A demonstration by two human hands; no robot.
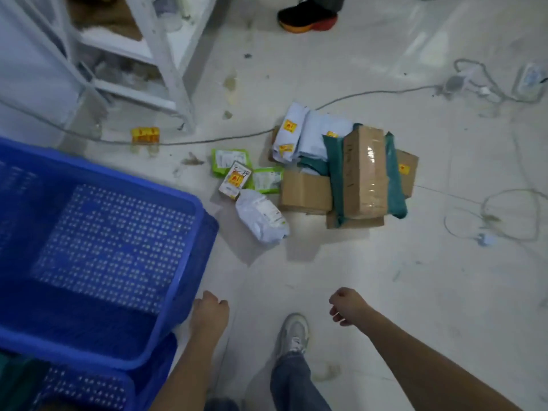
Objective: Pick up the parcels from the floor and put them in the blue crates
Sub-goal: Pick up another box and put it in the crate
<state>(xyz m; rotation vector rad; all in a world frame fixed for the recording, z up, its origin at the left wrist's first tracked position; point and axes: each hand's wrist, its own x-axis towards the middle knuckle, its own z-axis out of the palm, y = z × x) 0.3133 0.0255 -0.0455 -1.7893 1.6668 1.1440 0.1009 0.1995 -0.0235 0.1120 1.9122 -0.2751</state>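
Note:
A pile of parcels lies on the floor at centre right: cardboard boxes (365, 173), a green bag (335, 161), white bags (299, 134). Closer lie a white pouch (262, 215), a small red and white box (235, 179) and green packets (228, 161). A large blue crate (189, 203) stands at the left with nothing visible inside. A second blue crate (127, 381) sits below it. My left hand (209, 310) hangs by the crate's corner, fingers loosely curled, holding nothing. My right hand (345, 305) is also loosely curled with nothing in it, well short of the parcels.
A white metal rack (166, 69) stands at the upper left. Cables (207, 140) run across the floor, with a power strip (530, 81) at the right. Another person's black and red shoe (308, 17) is at the top. My shoe (293, 333) is below centre.

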